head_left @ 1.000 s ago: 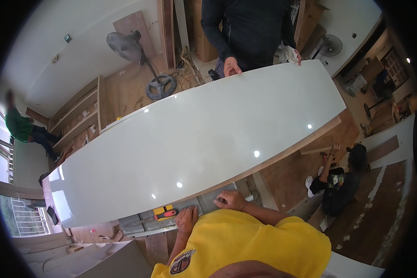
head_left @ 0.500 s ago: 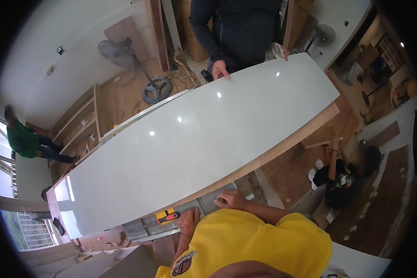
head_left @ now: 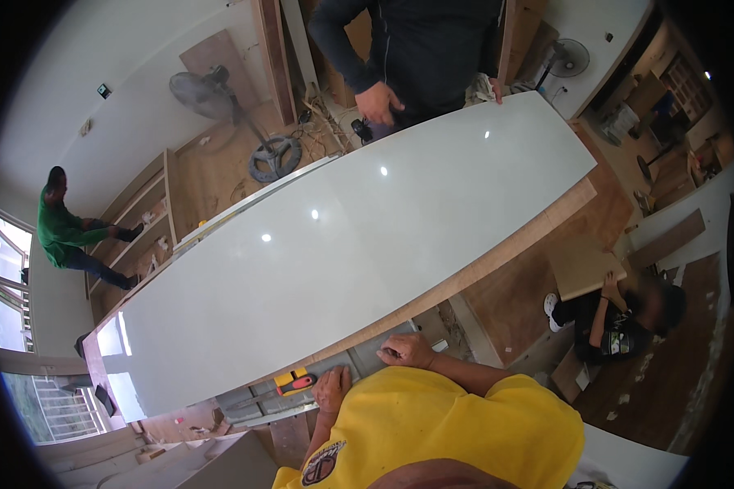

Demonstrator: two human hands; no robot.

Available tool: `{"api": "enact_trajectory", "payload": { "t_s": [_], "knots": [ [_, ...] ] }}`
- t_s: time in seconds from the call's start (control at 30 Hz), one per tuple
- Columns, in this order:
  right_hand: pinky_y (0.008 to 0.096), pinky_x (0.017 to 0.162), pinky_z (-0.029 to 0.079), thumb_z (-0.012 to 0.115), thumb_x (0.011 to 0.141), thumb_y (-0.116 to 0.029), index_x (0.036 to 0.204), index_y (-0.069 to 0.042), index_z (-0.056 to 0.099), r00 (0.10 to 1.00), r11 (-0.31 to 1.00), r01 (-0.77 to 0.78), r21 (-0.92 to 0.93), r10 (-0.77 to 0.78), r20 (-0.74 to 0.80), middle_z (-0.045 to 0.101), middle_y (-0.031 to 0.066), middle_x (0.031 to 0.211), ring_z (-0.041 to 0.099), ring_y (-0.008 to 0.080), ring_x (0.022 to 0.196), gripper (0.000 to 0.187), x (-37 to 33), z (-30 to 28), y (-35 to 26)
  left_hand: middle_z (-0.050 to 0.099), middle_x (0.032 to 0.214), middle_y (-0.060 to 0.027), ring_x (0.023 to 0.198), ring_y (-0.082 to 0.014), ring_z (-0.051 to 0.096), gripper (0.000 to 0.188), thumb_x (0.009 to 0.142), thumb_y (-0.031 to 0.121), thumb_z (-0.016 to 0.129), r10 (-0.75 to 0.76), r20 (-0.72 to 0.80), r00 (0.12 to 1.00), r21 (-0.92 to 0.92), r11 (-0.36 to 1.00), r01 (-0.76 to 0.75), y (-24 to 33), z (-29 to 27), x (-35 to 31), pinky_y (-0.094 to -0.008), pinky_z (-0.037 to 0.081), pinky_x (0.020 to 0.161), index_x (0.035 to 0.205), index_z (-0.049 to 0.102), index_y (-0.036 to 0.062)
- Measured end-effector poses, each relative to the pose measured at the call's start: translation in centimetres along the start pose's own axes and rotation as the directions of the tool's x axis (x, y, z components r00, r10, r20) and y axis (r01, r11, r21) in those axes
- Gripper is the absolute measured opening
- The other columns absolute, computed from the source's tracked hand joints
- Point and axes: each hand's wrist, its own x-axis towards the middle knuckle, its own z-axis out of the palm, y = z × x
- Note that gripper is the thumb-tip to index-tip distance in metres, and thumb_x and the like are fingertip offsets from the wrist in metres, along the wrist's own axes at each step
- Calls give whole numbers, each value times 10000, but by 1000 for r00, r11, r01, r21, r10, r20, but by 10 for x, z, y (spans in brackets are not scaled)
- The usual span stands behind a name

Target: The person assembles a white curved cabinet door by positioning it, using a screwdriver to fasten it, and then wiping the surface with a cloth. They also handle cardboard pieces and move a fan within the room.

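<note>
My left hand (head_left: 332,389) rests at the near edge of a grey ribbed surface (head_left: 355,360), its fingers curled in; what they hold, if anything, is hidden. Just left of it lies a screwdriver (head_left: 300,383) with a red and black handle, beside a yellow tool (head_left: 285,378) I cannot identify. To the right, my right hand (head_left: 408,350) is closed over the same surface, and its grip is too dark to make out. Ahead of both hands stretches a long glossy white panel (head_left: 342,253) with a wooden board (head_left: 465,284) showing under its near edge. Neither hand touches the panel.
Across the panel stands a person in black (head_left: 432,65), one hand at its far edge. Behind are a pedestal fan (head_left: 200,94) and wooden shelving (head_left: 170,204). A person in green (head_left: 57,232) is at left; a crouching person (head_left: 620,326) holds a board (head_left: 587,269) at right.
The person across lifted one hand off the panel's edge. The person in green turned and raised a leg toward the shelving. The crouching person now holds a board. My hands stay put.
</note>
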Motion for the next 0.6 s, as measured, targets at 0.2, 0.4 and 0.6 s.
{"api": "enact_trajectory", "payload": {
  "t_s": [0.2, 0.4, 0.6],
  "knots": [
    [333, 493, 506, 762, 840, -209, 744, -78, 655, 1000, 1000, 13, -16, -13, -22, 622, 51, 645, 616, 209, 531, 194, 1, 1, -1, 620, 681, -62, 603, -237, 630, 122, 849, 140, 765, -18, 20, 1000, -2, 1000, 18, -2, 0, -3, -361, 495, 546, 844, 652, 93],
    [344, 496, 502, 754, 845, -187, 747, -74, 650, 1000, 1000, 19, 3, -19, -19, 618, 56, 649, 616, 219, 537, 183, 0, 2, 1, 618, 679, -68, 601, -244, 628, 128, 850, 145, 765, -30, 37, 999, 9, 1000, 30, -2, 0, -2, -366, 490, 544, 839, 648, 96],
    [357, 499, 501, 753, 847, -185, 757, -79, 643, 998, 999, 40, -14, -40, -47, 610, 58, 651, 611, 236, 539, 177, 0, 4, 2, 606, 666, -71, 592, -251, 619, 136, 853, 146, 764, -25, 21, 999, -4, 1000, 25, -2, 1, -2, -370, 486, 538, 838, 638, 98]
  ]
}}
